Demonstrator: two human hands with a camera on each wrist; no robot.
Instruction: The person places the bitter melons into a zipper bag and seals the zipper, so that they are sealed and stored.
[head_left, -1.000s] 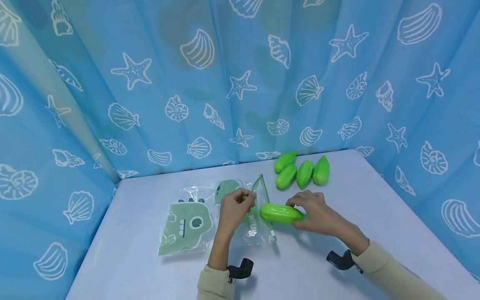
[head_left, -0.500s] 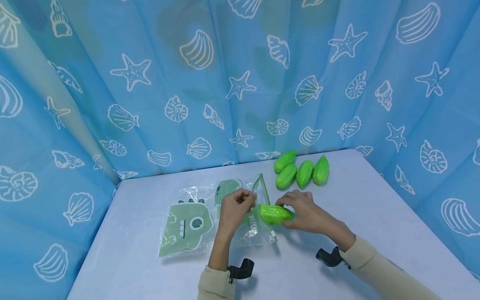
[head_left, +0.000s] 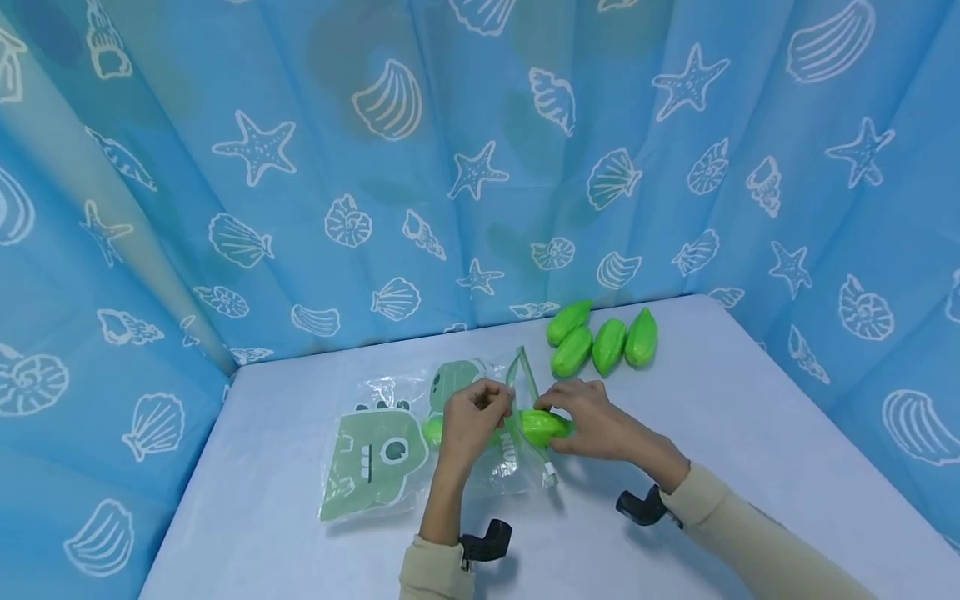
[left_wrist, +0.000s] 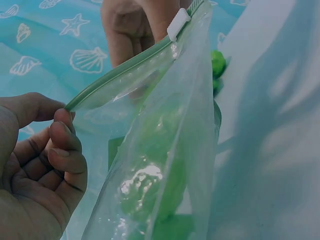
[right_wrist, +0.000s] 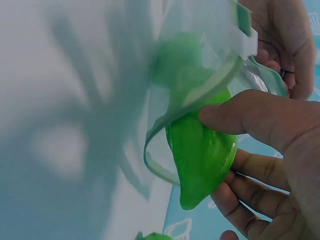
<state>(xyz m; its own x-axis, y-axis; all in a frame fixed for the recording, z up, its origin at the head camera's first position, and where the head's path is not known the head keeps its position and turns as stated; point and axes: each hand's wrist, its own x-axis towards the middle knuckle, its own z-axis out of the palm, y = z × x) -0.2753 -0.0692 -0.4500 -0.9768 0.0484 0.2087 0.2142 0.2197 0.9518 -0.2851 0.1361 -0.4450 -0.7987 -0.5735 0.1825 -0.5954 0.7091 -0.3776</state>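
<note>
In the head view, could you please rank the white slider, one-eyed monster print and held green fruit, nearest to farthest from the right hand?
1. Held green fruit: touching.
2. White slider: lower left.
3. One-eyed monster print: far left.

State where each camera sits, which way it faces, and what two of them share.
Head: worn on the head, facing forward and down over the table toward the curtain; left hand, right hand and sleeves show.
Left wrist: on that wrist, looking past the left hand pinching the clear bag; the right hand shows beyond.
Right wrist: on that wrist, looking at the right hand holding a green fruit partly inside the bag; the left hand shows at top right.
Shared: both wrist views show the white slider.
</note>
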